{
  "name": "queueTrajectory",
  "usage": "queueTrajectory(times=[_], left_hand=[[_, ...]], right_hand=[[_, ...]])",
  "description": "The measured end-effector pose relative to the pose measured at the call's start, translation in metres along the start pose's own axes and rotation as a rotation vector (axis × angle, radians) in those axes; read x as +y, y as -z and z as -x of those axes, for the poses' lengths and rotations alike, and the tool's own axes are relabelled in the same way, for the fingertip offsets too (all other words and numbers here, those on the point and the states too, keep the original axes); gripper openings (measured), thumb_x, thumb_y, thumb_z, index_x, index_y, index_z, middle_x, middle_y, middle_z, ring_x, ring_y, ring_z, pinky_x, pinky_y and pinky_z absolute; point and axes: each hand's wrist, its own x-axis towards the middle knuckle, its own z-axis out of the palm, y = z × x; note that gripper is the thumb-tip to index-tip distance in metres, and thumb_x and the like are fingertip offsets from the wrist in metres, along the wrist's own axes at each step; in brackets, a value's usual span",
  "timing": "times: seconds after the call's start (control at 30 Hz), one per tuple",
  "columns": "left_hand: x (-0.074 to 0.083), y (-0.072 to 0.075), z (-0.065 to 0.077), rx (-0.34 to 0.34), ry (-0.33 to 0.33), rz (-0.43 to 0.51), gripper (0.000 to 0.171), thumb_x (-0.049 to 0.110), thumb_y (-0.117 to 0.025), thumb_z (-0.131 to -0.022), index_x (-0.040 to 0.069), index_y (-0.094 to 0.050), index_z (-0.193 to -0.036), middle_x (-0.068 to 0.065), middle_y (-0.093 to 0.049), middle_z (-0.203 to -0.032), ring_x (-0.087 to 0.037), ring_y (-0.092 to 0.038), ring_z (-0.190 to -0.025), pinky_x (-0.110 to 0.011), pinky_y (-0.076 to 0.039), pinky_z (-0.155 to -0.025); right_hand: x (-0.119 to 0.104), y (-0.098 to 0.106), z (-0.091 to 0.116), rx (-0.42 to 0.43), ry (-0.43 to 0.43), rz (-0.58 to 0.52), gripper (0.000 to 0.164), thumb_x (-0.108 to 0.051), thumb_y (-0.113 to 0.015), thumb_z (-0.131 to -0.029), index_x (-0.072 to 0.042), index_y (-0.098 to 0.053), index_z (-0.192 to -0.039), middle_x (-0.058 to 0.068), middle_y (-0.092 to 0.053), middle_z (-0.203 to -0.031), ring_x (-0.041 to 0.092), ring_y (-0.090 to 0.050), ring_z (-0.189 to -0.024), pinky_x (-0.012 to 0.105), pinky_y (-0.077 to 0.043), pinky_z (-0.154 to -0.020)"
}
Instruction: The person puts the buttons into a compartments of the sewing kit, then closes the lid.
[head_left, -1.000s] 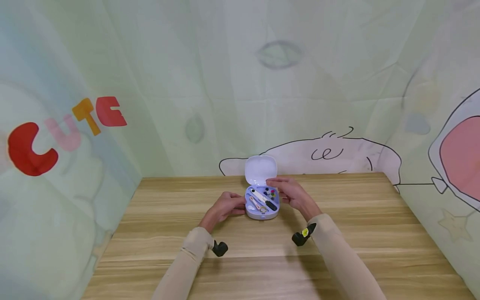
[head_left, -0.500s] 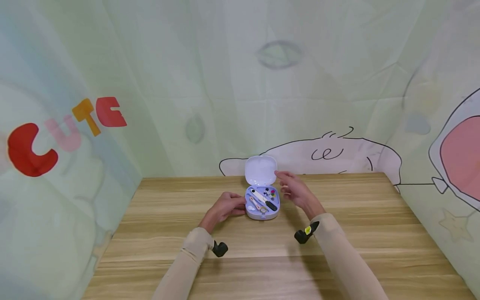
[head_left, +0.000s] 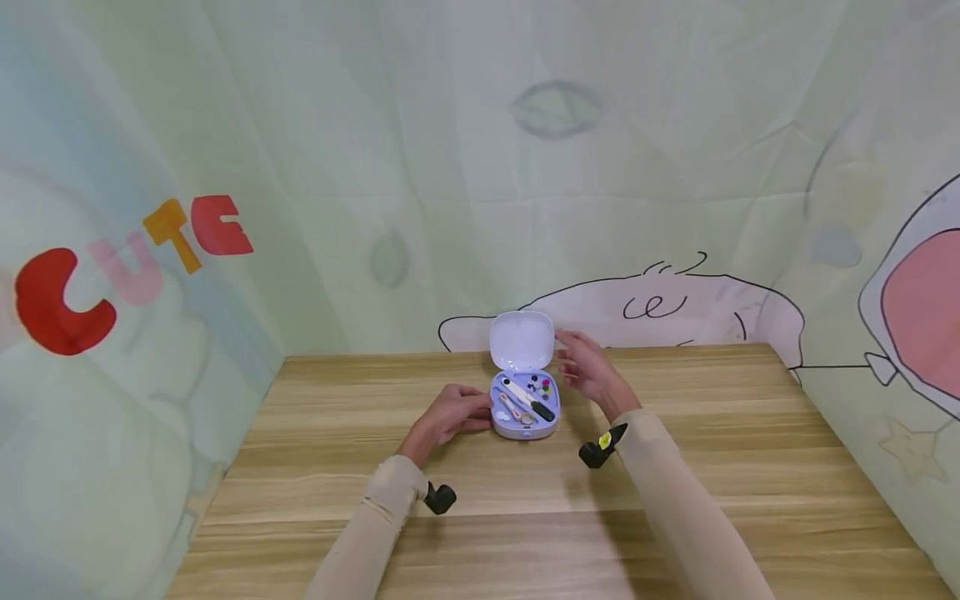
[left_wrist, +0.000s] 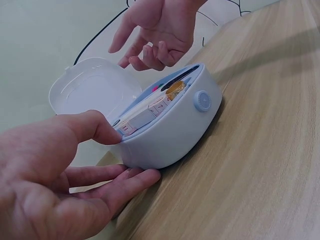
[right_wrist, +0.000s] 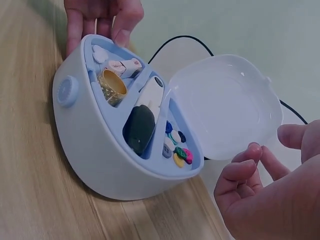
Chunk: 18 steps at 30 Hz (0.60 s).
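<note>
A pale blue sewing box [head_left: 525, 432] lies on the table with its white lid [right_wrist: 225, 110] raised at the back. My left hand [head_left: 453, 414] holds its left side, thumb on the rim and fingers low against the wall. My right hand [head_left: 588, 369] is beside the lid's right edge, fingers loosely bent, holding nothing; whether a fingertip touches the lid I cannot tell. Inside the box are a white tool with a black cover [right_wrist: 140, 127], a gold thimble [right_wrist: 112, 86], a strip of tape measure [left_wrist: 159, 106], and several coloured buttons [right_wrist: 175, 145].
The wooden table [head_left: 487, 542] ends at the back against a printed cloth [head_left: 390, 167], close behind the lid. A round button-like catch [left_wrist: 202, 101] sits on the box's front. Black wrist cameras [head_left: 441, 498] hang under both sleeves.
My right hand has moved from over the box's back right part outward and up to beside the lid's right edge. The left hand and the box have stayed in place.
</note>
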Motion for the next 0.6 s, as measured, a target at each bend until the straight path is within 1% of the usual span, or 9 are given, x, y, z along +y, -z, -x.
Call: queueTrajectory(times=[0.17,0.3,0.47,0.6], left_hand=[[-0.0007,-0.0003,0.0005,-0.007,-0.008,0.019,0.035,0.002,-0.064,-0.100,-0.016,-0.057,-0.129,-0.025,-0.069,-0.113,-0.025,-0.070,-0.097,-0.042,-0.062,-0.093],[-0.0029,-0.0003,-0.0010,-0.011,-0.015,0.028,0.036,0.001,-0.064,-0.100,-0.018,-0.056,-0.129,-0.025,-0.070,-0.112,-0.025,-0.070,-0.095,-0.043,-0.061,-0.094],[-0.0031,0.0003,-0.0016,-0.004,-0.009,0.019,0.037,0.002,-0.064,-0.100,-0.017,-0.056,-0.130,-0.024,-0.069,-0.112,-0.025,-0.070,-0.095,-0.041,-0.062,-0.092],[-0.0005,0.0007,0.0001,0.006,0.002,0.012,0.037,0.003,-0.065,-0.100,-0.016,-0.057,-0.130,-0.024,-0.069,-0.115,-0.025,-0.070,-0.097,-0.040,-0.062,-0.091]], right_hand=[[-0.0017,-0.0064,0.0003,0.007,-0.002,0.001,0.053,-0.039,-0.054,-0.108,-0.018,-0.043,-0.155,0.006,-0.054,-0.109,0.012,-0.047,-0.070,0.021,-0.036,-0.055],[-0.0027,-0.0087,0.0000,0.000,-0.008,-0.001,0.058,-0.044,-0.053,-0.108,-0.020,-0.039,-0.159,0.004,-0.054,-0.107,0.013,-0.045,-0.071,0.021,-0.035,-0.055],[-0.0050,-0.0073,0.0014,-0.021,-0.012,0.009,0.060,-0.054,-0.050,-0.106,-0.019,-0.042,-0.154,0.005,-0.055,-0.106,0.015,-0.045,-0.074,0.023,-0.034,-0.058],[-0.0070,-0.0058,0.0050,-0.037,-0.007,0.046,0.061,-0.058,-0.049,-0.105,-0.018,-0.044,-0.150,0.006,-0.055,-0.107,0.017,-0.046,-0.076,0.025,-0.035,-0.062]])
